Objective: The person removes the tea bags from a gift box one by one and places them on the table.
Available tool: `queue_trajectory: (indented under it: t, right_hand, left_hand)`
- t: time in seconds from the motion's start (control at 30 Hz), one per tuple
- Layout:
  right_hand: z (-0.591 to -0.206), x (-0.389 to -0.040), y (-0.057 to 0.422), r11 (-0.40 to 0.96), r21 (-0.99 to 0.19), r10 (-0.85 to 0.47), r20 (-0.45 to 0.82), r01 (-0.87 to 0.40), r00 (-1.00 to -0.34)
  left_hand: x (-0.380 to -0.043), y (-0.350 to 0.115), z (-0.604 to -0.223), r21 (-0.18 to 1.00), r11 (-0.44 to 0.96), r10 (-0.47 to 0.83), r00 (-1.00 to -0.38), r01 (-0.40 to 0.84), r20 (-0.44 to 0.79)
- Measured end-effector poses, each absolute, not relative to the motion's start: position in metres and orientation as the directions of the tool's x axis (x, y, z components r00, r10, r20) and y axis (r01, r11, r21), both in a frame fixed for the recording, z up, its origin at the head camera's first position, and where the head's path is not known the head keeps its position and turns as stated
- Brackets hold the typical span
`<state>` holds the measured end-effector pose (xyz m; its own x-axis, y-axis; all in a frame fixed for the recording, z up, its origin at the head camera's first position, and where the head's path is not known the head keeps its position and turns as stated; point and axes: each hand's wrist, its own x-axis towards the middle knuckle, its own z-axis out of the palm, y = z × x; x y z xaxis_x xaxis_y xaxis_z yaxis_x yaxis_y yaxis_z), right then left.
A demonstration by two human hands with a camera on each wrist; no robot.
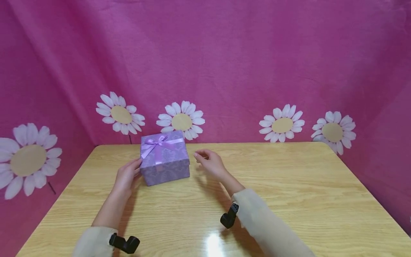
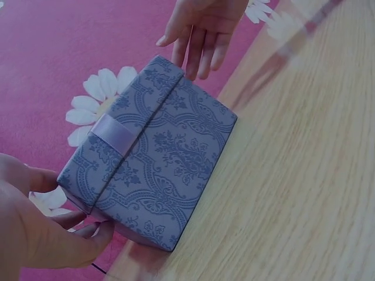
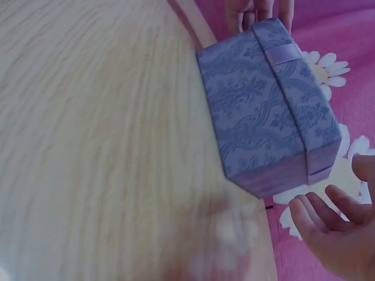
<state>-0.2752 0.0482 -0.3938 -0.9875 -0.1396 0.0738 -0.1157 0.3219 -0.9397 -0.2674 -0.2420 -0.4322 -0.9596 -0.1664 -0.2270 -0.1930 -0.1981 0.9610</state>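
A purple gift box (image 1: 165,171) with a damask pattern sits toward the back left of the table, its lid on. A lilac ribbon bow (image 1: 159,142) lies across the lid. My left hand (image 1: 126,174) is at the box's left side; in the left wrist view its fingertips touch the lid corner and the side below, without wrapping round the box. To the right, my right hand (image 1: 210,163) hovers beside the box, apart from it and holding nothing. In the right wrist view the right hand's fingers (image 3: 316,213) are loosely bent, with a gap to the box.
The wooden table (image 1: 289,192) extends to the right and toward me. Behind it hangs a pink cloth (image 1: 231,71) with large white daisies, close to the table's back edge. A small black camera (image 1: 228,216) is worn at the right sleeve, another black camera (image 1: 125,243) at the left.
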Motion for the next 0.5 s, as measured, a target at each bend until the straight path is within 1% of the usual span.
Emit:
queue_trajectory:
  t: [0.07,0.17,0.3,0.4,0.5]
  right_hand:
    - [-0.390,-0.279,0.043,0.276,-0.957,-0.146,0.045,-0.084,-0.988]
    - [-0.385,-0.284,0.036,0.216,-0.976,-0.147,-0.017,-0.015,-0.989]
    - [-0.378,-0.289,0.027,0.124,-0.985,-0.106,-0.136,0.123,-0.985]
    - [-0.376,-0.294,0.021,0.023,-0.978,-0.098,-0.210,0.209,-0.973]
    - [-0.376,-0.298,0.017,-0.057,-0.961,-0.121,-0.262,0.271,-0.957]
  left_hand:
    - [-0.265,-0.239,-0.426,0.953,-0.223,-0.171,-0.955,-0.204,-0.244]
    - [-0.255,-0.234,-0.410,0.957,-0.201,-0.165,-0.956,-0.208,-0.242]
    - [-0.242,-0.226,-0.387,0.956,-0.163,-0.153,-0.951,-0.246,-0.270]
    - [-0.238,-0.221,-0.375,0.943,-0.179,-0.154,-0.939,-0.280,-0.308]
    - [-0.238,-0.220,-0.372,0.936,-0.208,-0.151,-0.936,-0.285,-0.319]
